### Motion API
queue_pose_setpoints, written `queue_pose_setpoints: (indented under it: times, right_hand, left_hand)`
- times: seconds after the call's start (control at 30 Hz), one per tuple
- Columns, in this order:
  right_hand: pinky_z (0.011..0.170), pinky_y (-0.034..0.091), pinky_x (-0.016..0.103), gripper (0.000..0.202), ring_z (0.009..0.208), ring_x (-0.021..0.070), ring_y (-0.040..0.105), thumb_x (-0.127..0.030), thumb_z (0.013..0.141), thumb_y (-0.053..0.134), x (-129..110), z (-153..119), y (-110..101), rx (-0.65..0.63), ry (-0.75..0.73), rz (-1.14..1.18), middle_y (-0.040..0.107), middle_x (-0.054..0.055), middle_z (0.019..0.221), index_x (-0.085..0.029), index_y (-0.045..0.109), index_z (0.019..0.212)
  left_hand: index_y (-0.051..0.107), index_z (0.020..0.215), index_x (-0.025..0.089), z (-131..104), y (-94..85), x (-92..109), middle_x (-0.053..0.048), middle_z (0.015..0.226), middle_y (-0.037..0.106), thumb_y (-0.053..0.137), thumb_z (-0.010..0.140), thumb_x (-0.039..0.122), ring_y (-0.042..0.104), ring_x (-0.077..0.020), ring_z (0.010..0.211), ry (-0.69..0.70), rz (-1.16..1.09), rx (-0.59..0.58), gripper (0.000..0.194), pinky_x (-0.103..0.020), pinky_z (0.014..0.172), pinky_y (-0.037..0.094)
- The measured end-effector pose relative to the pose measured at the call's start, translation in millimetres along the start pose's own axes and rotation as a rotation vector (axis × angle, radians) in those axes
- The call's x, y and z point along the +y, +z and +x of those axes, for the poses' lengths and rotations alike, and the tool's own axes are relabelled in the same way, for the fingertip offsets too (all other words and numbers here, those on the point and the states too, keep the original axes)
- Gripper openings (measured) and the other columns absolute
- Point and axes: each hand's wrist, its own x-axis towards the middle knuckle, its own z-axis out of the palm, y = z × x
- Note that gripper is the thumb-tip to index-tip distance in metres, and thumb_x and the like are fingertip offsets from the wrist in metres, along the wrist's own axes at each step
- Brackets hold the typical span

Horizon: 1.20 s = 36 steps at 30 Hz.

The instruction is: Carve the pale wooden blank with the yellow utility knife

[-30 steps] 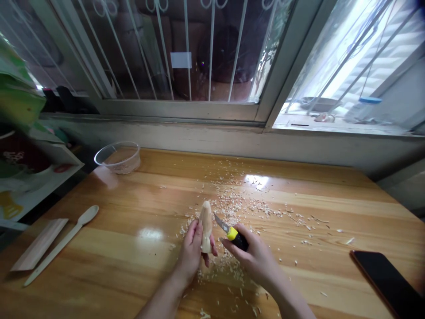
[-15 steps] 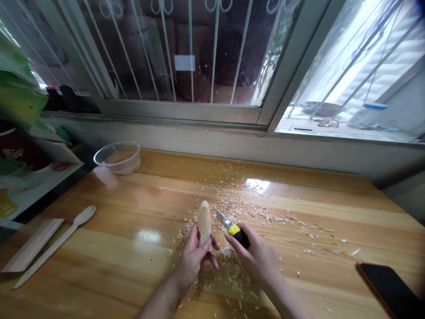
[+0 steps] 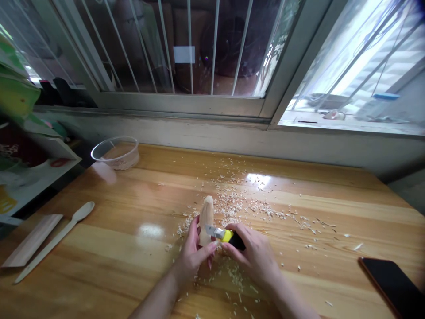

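Note:
My left hand (image 3: pixel 195 248) grips a pale, partly carved piece of wood (image 3: pixel 207 212) by its lower part, its rounded tip pointing up and away from me. In my right hand (image 3: pixel 250 248) is a yellow-and-black utility knife (image 3: pixel 229 236), its short blade lying across the face of the wood just above my left thumb. The tips of my left thumb and right thumb are close together below the blade. Wood shavings (image 3: pixel 232 204) are scattered over the table around and beyond both hands.
On the left, a wooden spoon (image 3: pixel 66 230) lies beside a flat wood strip (image 3: pixel 33 241). A clear plastic bowl (image 3: pixel 131 156) stands at the back left of the wooden table (image 3: pixel 133 283). A dark phone (image 3: pixel 395 281) lies at the right, and a barred window (image 3: pixel 186 106) rises behind.
My right hand has moved left, bringing the knife blade from beside the wood onto its face. The wood has tilted slightly in my left hand. The view has shifted a little.

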Motion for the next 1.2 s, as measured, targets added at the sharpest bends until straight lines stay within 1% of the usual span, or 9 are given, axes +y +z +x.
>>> queue_pose_setpoints:
  times: [0.2, 0.33, 0.6, 0.67, 0.73, 0.8, 0.87, 1.07, 1.2]
  right_hand:
    - [0.055, 0.034, 0.025, 0.030, 0.059, 0.0155, 0.055, -0.051, 0.086, 0.049, -6.0, 1.2, -7.2, -0.183, -0.041, -0.021, 0.061, 0.000, 0.071, -0.022, 0.054, 0.083]
    - [0.055, 0.033, 0.025, 0.035, 0.061, 0.0156, 0.055, -0.055, 0.088, 0.044, -5.8, 1.5, -9.4, -0.205, -0.076, -0.010, 0.061, 0.001, 0.071, -0.022, 0.055, 0.083]
    - [0.055, 0.033, 0.026, 0.049, 0.063, 0.0159, 0.056, -0.065, 0.087, 0.036, -5.1, -0.2, -10.7, -0.210, -0.129, 0.002, 0.062, 0.002, 0.073, -0.022, 0.057, 0.085]
    - [0.055, 0.033, 0.025, 0.051, 0.062, 0.0154, 0.056, -0.066, 0.087, 0.034, -4.6, -0.6, -11.2, -0.195, -0.136, 0.003, 0.062, 0.001, 0.071, -0.022, 0.058, 0.085]
    - [0.054, 0.032, 0.025, 0.053, 0.060, 0.0149, 0.056, -0.068, 0.086, 0.033, -4.2, -0.6, -11.4, -0.172, -0.149, 0.004, 0.062, 0.001, 0.070, -0.021, 0.059, 0.085]
    - [0.053, 0.032, 0.025, 0.056, 0.059, 0.0143, 0.056, -0.069, 0.085, 0.032, -3.9, -0.2, -11.0, -0.148, -0.166, 0.000, 0.062, 0.001, 0.068, -0.021, 0.059, 0.083]
    - [0.053, 0.031, 0.025, 0.057, 0.058, 0.0143, 0.055, -0.070, 0.084, 0.030, -3.8, 0.3, -10.0, -0.122, -0.181, -0.015, 0.062, 0.001, 0.067, -0.020, 0.059, 0.081]
    - [0.053, 0.029, 0.026, 0.057, 0.055, 0.0137, 0.053, -0.067, 0.087, 0.029, -3.8, 0.5, -8.0, -0.032, -0.201, -0.066, 0.061, 0.002, 0.066, -0.020, 0.060, 0.081]
    - [0.054, 0.031, 0.026, 0.056, 0.057, 0.0136, 0.053, -0.069, 0.085, 0.033, -2.4, 0.4, -10.3, -0.063, -0.216, -0.034, 0.061, 0.002, 0.067, -0.020, 0.061, 0.083]
  left_hand:
    - [0.013, 0.136, 0.025, -5.0, -2.9, -3.6, -0.003, 0.096, 0.052, 0.062, 0.080, 0.044, 0.051, -0.0077, 0.056, -0.002, 0.105, -0.030, 0.077, -0.020, 0.046, 0.049]
    - [0.010, 0.141, 0.026, -9.4, -2.3, -1.9, -0.004, 0.096, 0.054, 0.062, 0.080, 0.045, 0.052, -0.0089, 0.054, -0.017, 0.123, -0.039, 0.082, -0.024, 0.047, 0.053]
    - [0.019, 0.142, 0.025, -18.8, 3.4, -1.0, -0.006, 0.094, 0.061, 0.064, 0.079, 0.038, 0.061, -0.0169, 0.066, 0.001, 0.070, 0.018, 0.079, -0.028, 0.052, 0.055]
    - [0.022, 0.142, 0.022, -19.5, 1.3, -0.6, -0.010, 0.101, 0.062, 0.063, 0.080, 0.037, 0.063, -0.0198, 0.073, 0.016, 0.113, 0.022, 0.076, -0.028, 0.058, 0.055]
    - [0.028, 0.140, 0.020, -19.8, -1.6, 0.0, -0.013, 0.113, 0.060, 0.063, 0.080, 0.034, 0.063, -0.0243, 0.090, 0.057, 0.174, 0.021, 0.071, -0.031, 0.073, 0.055]
    - [0.033, 0.139, 0.019, -19.8, -3.7, 0.6, -0.015, 0.124, 0.055, 0.064, 0.080, 0.031, 0.057, -0.0285, 0.108, 0.101, 0.211, 0.034, 0.068, -0.033, 0.086, 0.050]
    - [0.034, 0.138, 0.019, -19.8, -3.8, 0.9, -0.016, 0.130, 0.051, 0.065, 0.079, 0.030, 0.052, -0.0309, 0.116, 0.111, 0.209, 0.048, 0.067, -0.034, 0.089, 0.048]
    - [0.032, 0.138, 0.022, -20.4, 1.7, 1.3, -0.015, 0.127, 0.053, 0.063, 0.080, 0.031, 0.062, -0.0285, 0.095, 0.069, 0.152, 0.049, 0.067, -0.032, 0.071, 0.055]
    - [0.028, 0.140, 0.023, -21.2, 2.0, 1.1, -0.012, 0.119, 0.057, 0.064, 0.079, 0.032, 0.061, -0.0240, 0.091, 0.071, 0.163, 0.048, 0.071, -0.029, 0.072, 0.053]
